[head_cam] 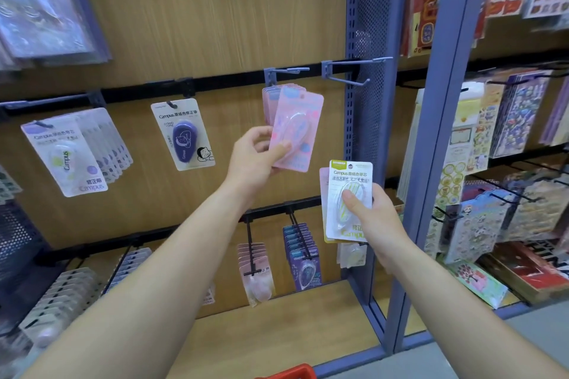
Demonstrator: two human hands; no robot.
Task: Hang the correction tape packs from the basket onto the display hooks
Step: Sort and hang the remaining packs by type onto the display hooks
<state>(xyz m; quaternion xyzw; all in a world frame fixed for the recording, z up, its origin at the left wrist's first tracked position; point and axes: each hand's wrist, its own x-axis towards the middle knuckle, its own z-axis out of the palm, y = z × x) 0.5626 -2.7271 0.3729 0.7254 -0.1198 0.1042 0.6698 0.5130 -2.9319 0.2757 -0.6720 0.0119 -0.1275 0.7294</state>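
My left hand [255,160] grips a pink correction tape pack [297,132] by its lower left edge, holding it tilted just below a blue display hook [288,71]. Several pink packs [270,104] hang behind it on that hook. My right hand [374,218] holds a small stack of packs, a yellow-green pack [348,194] in front with my thumb on its blister. To the right, a second blue hook [354,71] is bare. Only the red rim of the basket [291,372] shows at the bottom edge.
A purple pack [183,134] and a row of white packs [70,151] hang to the left. Lower hooks [300,252] carry more packs. A blue perforated upright [369,101] divides this bay from sticker sheets [517,120] on the right.
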